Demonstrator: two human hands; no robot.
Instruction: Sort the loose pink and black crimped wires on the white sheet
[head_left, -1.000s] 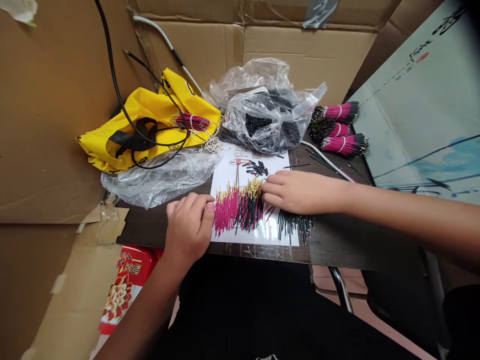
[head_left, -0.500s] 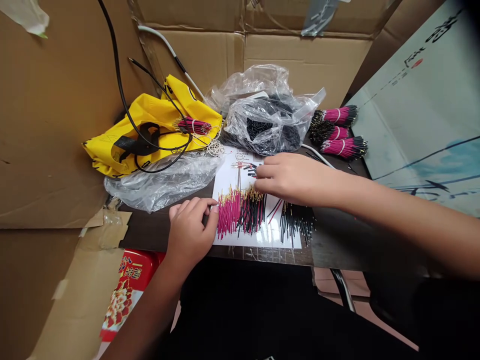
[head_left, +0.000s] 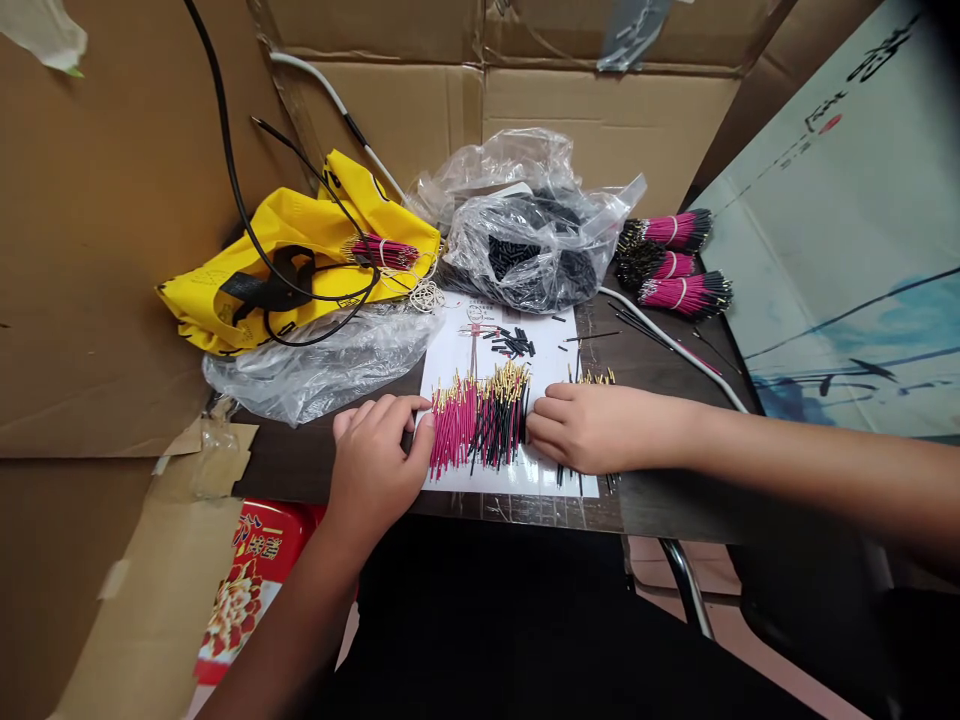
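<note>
A row of magenta wires point(head_left: 453, 425) and black wires point(head_left: 499, 425) with gold tips lies on a white printed sheet point(head_left: 450, 350). My left hand point(head_left: 381, 450) rests at the row's left edge, fingers curled, thumb and forefinger beside the magenta wires; whether it pinches any is unclear. Just right of the black wires, my right hand point(head_left: 577, 428) lies low over the sheet with curled fingers, and what is under them is hidden. It partly covers a second group of black wires point(head_left: 600, 378). Short black tube pieces point(head_left: 514, 343) are scattered above the row.
Behind the sheet sits a clear plastic bag point(head_left: 525, 250) of black pieces. A yellow bag point(head_left: 277, 230) with a tied wire bundle point(head_left: 386, 252) and a looping black cable point(head_left: 232, 160) is at the left. Tied bundles point(head_left: 684, 293) and a white cable point(head_left: 675, 345) lie right.
My right hand has moved down toward the near side of the sheet, uncovering the short black pieces. My left hand stays in nearly the same place. The view has shifted slightly.
</note>
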